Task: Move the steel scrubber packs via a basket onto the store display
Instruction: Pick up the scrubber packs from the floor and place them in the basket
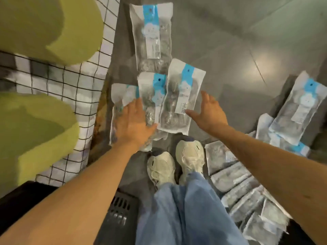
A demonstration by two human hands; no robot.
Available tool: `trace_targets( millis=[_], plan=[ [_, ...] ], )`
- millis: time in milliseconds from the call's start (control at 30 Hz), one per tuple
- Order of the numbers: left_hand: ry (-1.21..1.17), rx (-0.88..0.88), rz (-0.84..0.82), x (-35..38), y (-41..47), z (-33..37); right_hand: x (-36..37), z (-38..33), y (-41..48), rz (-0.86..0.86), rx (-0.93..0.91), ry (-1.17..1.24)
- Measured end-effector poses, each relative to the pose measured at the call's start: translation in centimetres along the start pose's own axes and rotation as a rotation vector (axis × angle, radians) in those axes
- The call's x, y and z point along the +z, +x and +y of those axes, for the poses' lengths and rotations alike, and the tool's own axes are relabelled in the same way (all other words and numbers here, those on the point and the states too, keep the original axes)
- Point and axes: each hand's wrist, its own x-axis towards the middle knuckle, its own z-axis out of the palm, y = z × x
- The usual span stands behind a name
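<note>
Several steel scrubber packs in clear bags with blue and white labels lie on the grey floor ahead of me. My left hand [133, 121] lies flat with straight fingers on two overlapping packs [150, 96]. My right hand [206, 112] is open beside a third pack [180, 98], its fingertips touching that pack's right edge. A further pack [152, 34] lies beyond them. More packs are heaped at the right [299, 110] and in a row at the lower right [244, 191]. A dark slotted basket [118, 207] stands at my lower left.
A wire-grid display rack [83, 96] with yellow-green items [44, 29] stands at the left. My two pale shoes [177, 161] and blue jeans fill the bottom centre. Grey floor tiles [238, 41] spread out at the upper right.
</note>
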Motion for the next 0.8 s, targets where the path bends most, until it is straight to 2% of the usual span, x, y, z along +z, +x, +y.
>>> trace_targets(
  millis=[67,133,200,267,433,633,800],
  plan=[
    [-0.063,-0.083,-0.020,3.4,1.5,-0.9,2.9,0.9,2.7,0.001,0.051,0.117],
    [-0.130,-0.153,0.002,5.8,2.4,-1.3,5.3,1.4,4.8,0.005,0.192,0.354],
    [-0.144,-0.186,0.054,7.5,3.0,-1.4,7.5,1.7,6.5,-0.001,0.327,0.603],
    [-0.142,-0.191,0.088,8.8,3.4,-1.2,9.1,1.7,7.5,-0.006,0.370,0.727],
    [-0.298,-0.293,0.130,9.4,4.5,0.0,10.5,2.7,8.7,0.031,0.390,0.796],
    [-0.461,-0.323,-0.002,8.8,5.7,-1.0,9.1,3.3,7.6,-0.009,0.503,0.859],
    [-0.638,-0.410,-0.034,7.2,3.7,-1.0,7.6,4.0,4.9,-0.004,0.473,0.761]
  ],
)
